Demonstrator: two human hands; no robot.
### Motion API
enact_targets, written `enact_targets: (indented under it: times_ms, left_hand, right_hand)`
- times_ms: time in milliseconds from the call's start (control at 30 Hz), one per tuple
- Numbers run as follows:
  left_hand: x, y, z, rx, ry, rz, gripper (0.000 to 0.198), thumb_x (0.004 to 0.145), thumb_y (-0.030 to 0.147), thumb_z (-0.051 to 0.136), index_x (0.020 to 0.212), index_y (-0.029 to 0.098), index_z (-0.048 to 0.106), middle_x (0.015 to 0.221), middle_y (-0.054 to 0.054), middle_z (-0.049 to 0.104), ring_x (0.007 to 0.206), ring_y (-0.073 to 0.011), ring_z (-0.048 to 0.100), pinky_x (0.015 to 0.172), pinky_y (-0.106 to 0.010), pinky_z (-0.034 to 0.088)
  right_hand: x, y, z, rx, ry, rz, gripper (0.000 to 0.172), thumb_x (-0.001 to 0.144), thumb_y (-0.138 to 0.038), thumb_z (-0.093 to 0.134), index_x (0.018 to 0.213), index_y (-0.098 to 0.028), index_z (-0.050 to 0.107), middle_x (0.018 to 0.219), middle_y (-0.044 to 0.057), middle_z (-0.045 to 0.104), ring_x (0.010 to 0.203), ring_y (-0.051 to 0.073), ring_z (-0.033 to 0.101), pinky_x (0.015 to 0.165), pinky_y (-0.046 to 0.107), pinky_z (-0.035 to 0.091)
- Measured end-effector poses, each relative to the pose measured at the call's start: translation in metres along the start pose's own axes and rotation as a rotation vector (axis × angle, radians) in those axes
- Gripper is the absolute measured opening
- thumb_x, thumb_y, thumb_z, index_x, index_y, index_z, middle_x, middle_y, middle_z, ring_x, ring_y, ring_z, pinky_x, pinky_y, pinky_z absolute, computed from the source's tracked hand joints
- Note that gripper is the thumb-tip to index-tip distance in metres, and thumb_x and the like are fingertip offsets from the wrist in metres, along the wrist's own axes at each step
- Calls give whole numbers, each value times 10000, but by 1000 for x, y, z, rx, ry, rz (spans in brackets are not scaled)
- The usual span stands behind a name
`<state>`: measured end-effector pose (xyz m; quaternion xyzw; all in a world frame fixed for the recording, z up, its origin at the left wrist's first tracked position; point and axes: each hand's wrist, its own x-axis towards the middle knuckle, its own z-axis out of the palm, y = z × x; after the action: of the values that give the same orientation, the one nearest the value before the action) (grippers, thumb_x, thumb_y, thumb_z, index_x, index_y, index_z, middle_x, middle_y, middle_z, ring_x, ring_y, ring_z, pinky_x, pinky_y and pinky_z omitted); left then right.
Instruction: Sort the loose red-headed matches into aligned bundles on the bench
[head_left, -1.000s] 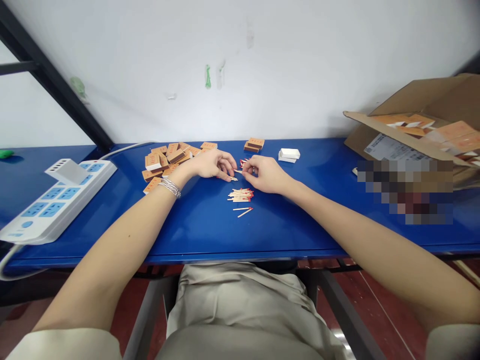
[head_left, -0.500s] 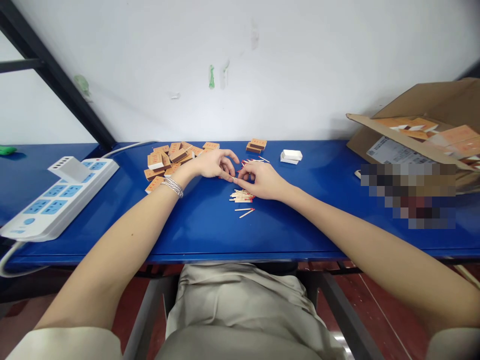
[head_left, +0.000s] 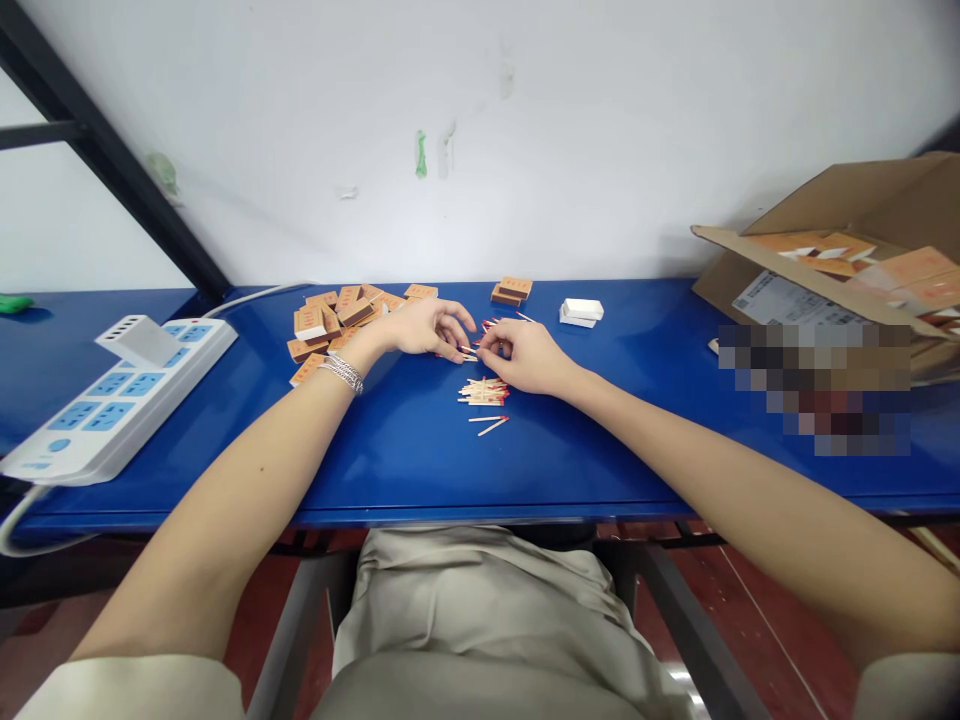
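My left hand and my right hand meet over the middle of the blue table, fingertips almost touching. Both pinch at a few red-tipped matches held between them. A small pile of loose matches lies just below my right hand, with two single matches nearer to me. More matches lie behind my right hand's fingers. A silver bracelet is on my left wrist.
A heap of orange matchboxes lies left of my hands, two more matchboxes and a white inner tray behind them. A white power strip sits at the left. An open cardboard box with matchboxes stands at the right.
Hardly anything has moved. My right hand's fingers have shifted slightly towards my left hand as the two work the matches between them.
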<state>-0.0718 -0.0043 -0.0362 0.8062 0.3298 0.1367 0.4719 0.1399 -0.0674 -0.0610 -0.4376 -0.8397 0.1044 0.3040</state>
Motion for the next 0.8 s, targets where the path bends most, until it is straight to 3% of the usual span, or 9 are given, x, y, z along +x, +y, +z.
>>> enact_targets:
  times_ms: [267, 467, 633, 800]
  left_hand:
    - [-5, -7, -18, 6, -26, 3, 515, 622, 217, 857, 1075, 133, 627, 975, -113, 734, 878, -190, 704, 812, -348, 549]
    - [-8, 2, -13, 72, -29, -64, 541, 620, 219, 839, 1101, 136, 605, 939, -103, 748, 877, -210, 711, 771, -324, 531]
    - [-9, 0, -15, 40, -42, -26, 621, 633, 212, 841, 1167, 147, 532, 860, -87, 760, 818, -199, 725, 709, -287, 513]
    - [-9, -1, -17, 49, -93, -25, 543, 636, 210, 840, 1104, 158, 569, 840, -70, 760, 802, -192, 727, 703, -285, 515]
  right_hand:
    - [1, 2, 2, -9, 13, 28, 125, 799, -214, 577, 790, -160, 690, 740, 44, 670, 639, 141, 549, 672, 284, 431]
    - [2, 2, 4, -29, 17, 14, 132, 810, -213, 579, 811, -158, 700, 739, 49, 677, 651, 151, 557, 682, 293, 437]
    - [3, 1, 6, -47, -8, 8, 130, 816, -187, 574, 797, -159, 699, 700, 45, 694, 690, 173, 580, 711, 310, 446]
    - [2, 1, 7, -45, -10, -11, 132, 816, -190, 576, 786, -170, 703, 697, 38, 706, 687, 176, 589, 722, 321, 452]
